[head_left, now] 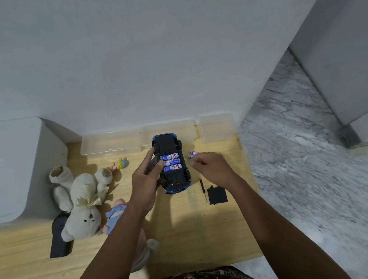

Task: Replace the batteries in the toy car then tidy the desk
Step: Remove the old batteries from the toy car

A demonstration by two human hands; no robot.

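A blue toy car (pixel 174 181) lies upside down in the middle of the wooden desk (pixel 20 276), with its battery bay uncovered. Three blue and white batteries (pixel 171 162) sit side by side in the bay. My left hand (pixel 147 182) grips the car's left side, and its thumb rests on the batteries. Just right of the car, my right hand (pixel 210 168) has its fingers curled, and its fingertips pinch a loose battery (pixel 192 154) on the desk. The black battery cover (pixel 217 195) and a small screwdriver (pixel 203 191) lie near my right wrist.
Three clear plastic bins (pixel 110 147) line the back wall. A white teddy bear (pixel 80 201), a doll in blue (pixel 115 215), a small figurine (pixel 121 163) and a black remote (pixel 58 239) lie on the left. A white box (pixel 5 169) stands at the far left. The desk's right edge meets a marble floor.
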